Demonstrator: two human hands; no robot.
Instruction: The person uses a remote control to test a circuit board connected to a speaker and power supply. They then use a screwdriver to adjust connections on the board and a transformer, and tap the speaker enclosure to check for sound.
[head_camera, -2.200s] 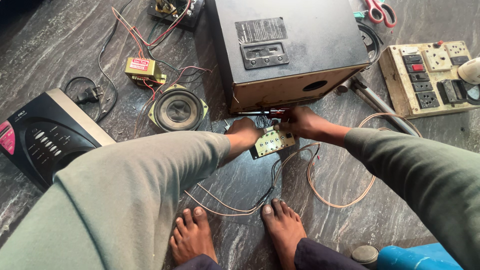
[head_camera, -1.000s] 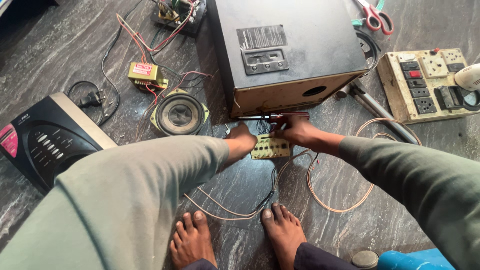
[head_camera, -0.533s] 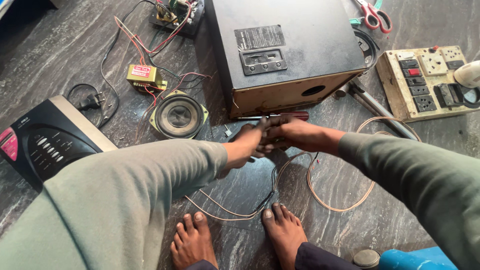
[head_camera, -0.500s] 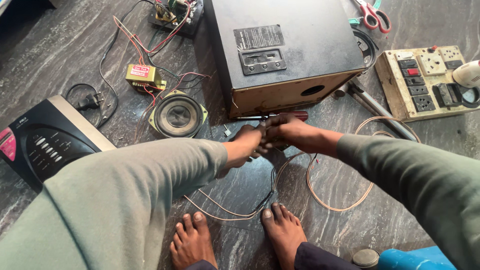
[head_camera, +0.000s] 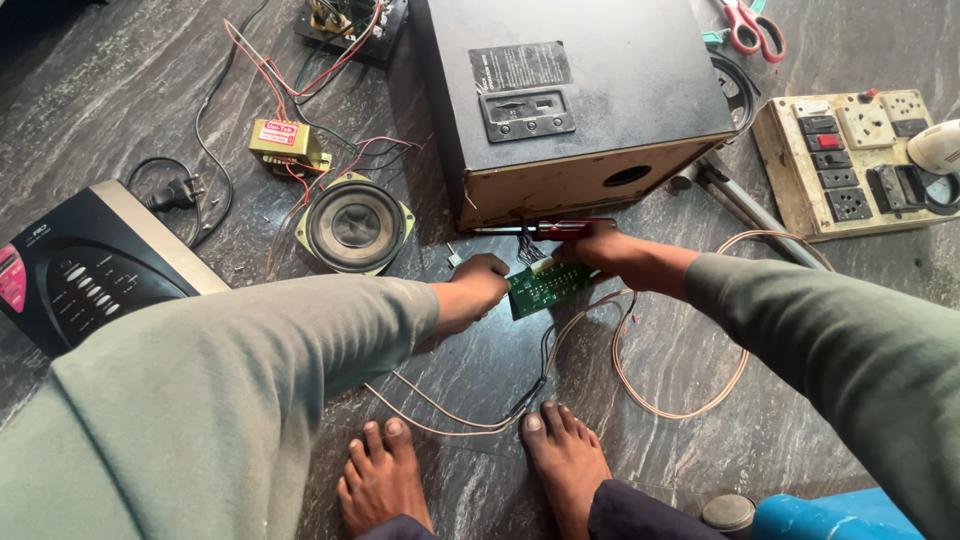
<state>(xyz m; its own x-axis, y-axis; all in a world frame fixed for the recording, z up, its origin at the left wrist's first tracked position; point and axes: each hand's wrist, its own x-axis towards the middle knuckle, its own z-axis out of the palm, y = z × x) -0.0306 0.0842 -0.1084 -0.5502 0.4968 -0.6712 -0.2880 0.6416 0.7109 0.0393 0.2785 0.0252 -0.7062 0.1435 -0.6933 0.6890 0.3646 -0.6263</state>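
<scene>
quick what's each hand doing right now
Left hand: closed on the edge of the green circuit board.
Right hand: holding the red-handled screwdriver, also touching the board.

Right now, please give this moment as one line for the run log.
left hand: holds green board | right hand: holds red screwdriver | board: beside speaker box | floor: loose speaker, wires

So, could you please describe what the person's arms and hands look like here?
Both arms wear long, loose sleeves of plain grey-green cloth, the left sleeve and right sleeve ending at the wrists. The left hand and right hand are bare: no gloves, rings or watch visible.
</scene>
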